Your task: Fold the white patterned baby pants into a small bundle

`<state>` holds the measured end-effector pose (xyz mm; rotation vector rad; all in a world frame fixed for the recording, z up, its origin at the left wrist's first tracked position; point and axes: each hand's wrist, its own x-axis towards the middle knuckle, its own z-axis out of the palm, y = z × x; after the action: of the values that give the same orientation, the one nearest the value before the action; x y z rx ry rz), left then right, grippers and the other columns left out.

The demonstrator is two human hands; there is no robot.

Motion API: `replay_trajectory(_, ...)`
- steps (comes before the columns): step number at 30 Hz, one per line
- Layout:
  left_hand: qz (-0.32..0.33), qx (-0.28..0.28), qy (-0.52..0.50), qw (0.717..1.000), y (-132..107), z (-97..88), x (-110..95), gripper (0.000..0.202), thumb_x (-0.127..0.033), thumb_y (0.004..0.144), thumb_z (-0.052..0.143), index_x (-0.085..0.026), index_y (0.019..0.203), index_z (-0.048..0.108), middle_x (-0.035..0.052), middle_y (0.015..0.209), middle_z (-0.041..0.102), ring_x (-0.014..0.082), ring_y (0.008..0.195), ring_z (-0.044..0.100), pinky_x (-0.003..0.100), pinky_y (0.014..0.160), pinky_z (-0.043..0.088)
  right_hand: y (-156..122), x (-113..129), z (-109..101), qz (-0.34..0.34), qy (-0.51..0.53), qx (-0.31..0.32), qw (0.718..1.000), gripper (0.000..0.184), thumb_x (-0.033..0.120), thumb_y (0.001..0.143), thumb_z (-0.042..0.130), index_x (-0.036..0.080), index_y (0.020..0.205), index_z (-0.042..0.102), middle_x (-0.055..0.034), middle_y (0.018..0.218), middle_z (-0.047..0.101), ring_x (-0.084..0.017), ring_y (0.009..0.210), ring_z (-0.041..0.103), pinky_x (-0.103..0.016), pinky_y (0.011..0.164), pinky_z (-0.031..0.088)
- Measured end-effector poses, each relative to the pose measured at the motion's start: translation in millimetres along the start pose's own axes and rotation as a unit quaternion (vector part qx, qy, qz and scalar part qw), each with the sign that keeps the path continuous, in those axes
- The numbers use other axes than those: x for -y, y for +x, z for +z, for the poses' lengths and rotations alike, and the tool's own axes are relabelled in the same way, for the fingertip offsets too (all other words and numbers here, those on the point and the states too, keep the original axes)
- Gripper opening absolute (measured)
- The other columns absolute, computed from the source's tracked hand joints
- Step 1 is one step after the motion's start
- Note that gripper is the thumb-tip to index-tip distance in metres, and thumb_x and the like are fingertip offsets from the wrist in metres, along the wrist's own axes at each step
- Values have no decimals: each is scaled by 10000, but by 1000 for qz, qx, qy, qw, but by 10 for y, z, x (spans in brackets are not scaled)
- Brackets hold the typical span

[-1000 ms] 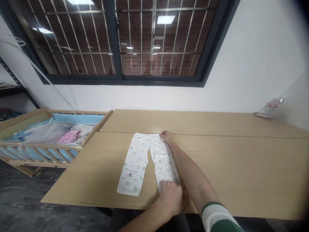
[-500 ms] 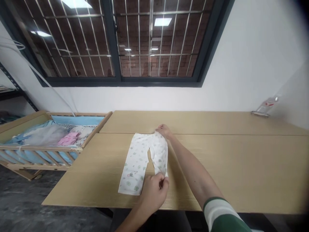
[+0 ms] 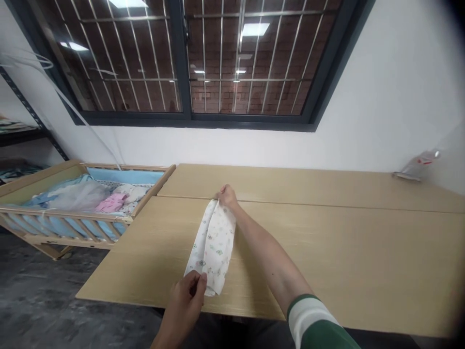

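A pair of small white baby pants [image 3: 218, 242] with a scattered green print lies on the wooden table, one leg folded over the other. At the far end, my right hand [image 3: 227, 196] is closed on the waistband edge. Close to the table's front, my left hand [image 3: 186, 296] pinches the leg's lower left edge between thumb and fingers. The pants form a narrow, slightly slanted strip between my hands.
The wooden table [image 3: 327, 252] has a seam along its length. To the left stands a wooden crib [image 3: 65, 218] with blue lining, pink and white cloths inside. A clear plastic packet [image 3: 417, 165] lies at the far right. Behind is a barred window [image 3: 247, 68].
The right leg of the pants has been folded leftward over the other. Both my hands moved left with it, still gripping the cloth. The view has shifted slightly.
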<state>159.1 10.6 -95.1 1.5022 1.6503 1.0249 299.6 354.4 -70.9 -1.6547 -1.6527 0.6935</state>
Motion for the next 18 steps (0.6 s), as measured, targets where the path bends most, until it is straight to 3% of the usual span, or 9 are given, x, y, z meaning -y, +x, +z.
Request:
replay_trajectory(5,-11,-37,81,996,17,-185,143,466,-563,963,399,-239,631,438,-22,559,498,162,558,498,290,582,279,-10,64,280,-16,-39,6,999,181,206,808,655,229,938,532,2,859,640,-158,803,599,-232,658,401)
replay_trajectory(10,-43,-22,195,980,-12,-229,206,421,-460,989,377,-230,648,468,9,599,586,189,600,571,298,604,261,-67,76,457,-28,-77,18,996,165,190,826,652,230,951,551,-18,910,677,-183,848,622,-252,695,405)
replay_trajectory(14,-59,-5,296,953,-45,-233,246,373,-361,1015,376,-229,705,536,30,664,664,231,678,654,309,592,233,-122,91,524,-34,-97,25,994,139,199,848,648,225,959,567,-33,922,689,-201,884,629,-266,722,410)
replay_trajectory(18,-64,-11,356,932,-80,-260,288,343,-363,1026,407,-237,753,572,26,718,709,257,711,693,314,575,270,-215,146,477,-57,-103,31,993,88,235,923,573,211,1008,575,-58,979,695,-207,930,626,-280,765,425)
